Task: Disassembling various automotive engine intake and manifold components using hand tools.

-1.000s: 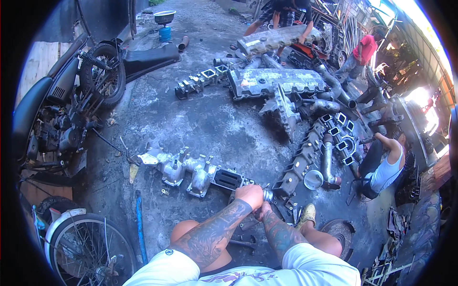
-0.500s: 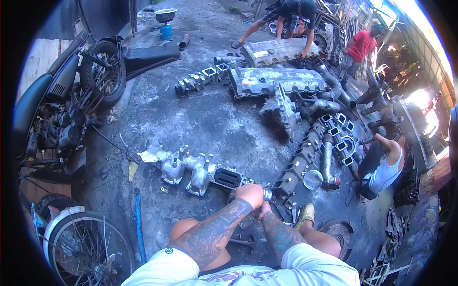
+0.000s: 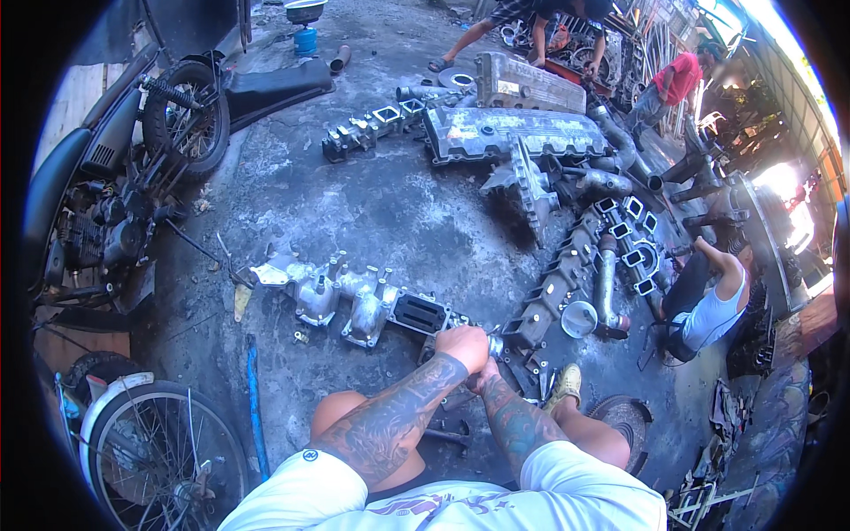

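My left hand [image 3: 462,347] is closed in a fist at the right end of a row of cast metal housings. Just below it, my right hand [image 3: 483,377] is closed too, its fingers mostly hidden from above. What they grip is covered by the hands; a shiny round metal piece [image 3: 495,346] shows beside them. Left of my hands lies a metal part with a black slotted opening [image 3: 421,313], joined in line with two bulky cast housings [image 3: 367,317] with upright bolts. Everything rests on the stained concrete floor.
Right of my hands lie a long dark manifold [image 3: 556,288], a pale round bowl [image 3: 579,319] and a pipe [image 3: 607,283]. Engine covers [image 3: 518,133] lie ahead. A motorcycle [image 3: 115,221] and a bicycle wheel [image 3: 168,451] stand left. A seated person [image 3: 713,310] works at the right.
The far engine cover now stands tipped up on its side, and the person behind it has let go and moved to the right. My hands remain together at the same part.
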A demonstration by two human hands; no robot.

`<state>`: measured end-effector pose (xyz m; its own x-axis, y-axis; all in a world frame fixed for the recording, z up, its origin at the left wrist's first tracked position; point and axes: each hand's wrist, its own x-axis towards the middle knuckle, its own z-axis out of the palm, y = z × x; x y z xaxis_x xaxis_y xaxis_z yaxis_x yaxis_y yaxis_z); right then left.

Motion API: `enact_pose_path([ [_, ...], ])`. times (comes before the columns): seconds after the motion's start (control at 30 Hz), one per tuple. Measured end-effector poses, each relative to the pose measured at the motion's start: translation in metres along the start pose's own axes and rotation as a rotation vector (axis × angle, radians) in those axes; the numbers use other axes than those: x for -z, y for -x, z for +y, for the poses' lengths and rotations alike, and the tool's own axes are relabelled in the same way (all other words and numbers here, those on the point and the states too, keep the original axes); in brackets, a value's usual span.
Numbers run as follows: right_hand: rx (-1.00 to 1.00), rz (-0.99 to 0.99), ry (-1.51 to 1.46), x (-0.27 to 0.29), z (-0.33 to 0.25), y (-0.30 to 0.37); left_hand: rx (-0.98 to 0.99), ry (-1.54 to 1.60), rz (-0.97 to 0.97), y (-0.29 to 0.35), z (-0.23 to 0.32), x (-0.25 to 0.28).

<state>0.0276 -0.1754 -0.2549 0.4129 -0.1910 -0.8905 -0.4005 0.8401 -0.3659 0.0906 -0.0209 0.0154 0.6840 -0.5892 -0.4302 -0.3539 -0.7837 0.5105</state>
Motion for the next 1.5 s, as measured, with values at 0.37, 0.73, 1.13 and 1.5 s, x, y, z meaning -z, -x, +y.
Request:
enact_pose_path([
  [0.37,-0.040,-0.091,0.048,-0.005,0.003,0.004,-0.034,-0.016,0.027,-0.001,0.000,-0.005],
  [0.73,0.029,-0.135,-0.053,-0.006,0.003,0.010,0.019,0.064,0.066,-0.007,-0.015,0.007],
  [1.13,0.057,-0.041,-0.074,-0.019,0.011,0.020,0.034,0.074,0.035,-0.010,-0.023,0.013],
  [1.5,0.108,0.072,-0.004,-0.020,0.023,0.020,0.057,0.093,0.023,-0.015,-0.033,0.020],
])
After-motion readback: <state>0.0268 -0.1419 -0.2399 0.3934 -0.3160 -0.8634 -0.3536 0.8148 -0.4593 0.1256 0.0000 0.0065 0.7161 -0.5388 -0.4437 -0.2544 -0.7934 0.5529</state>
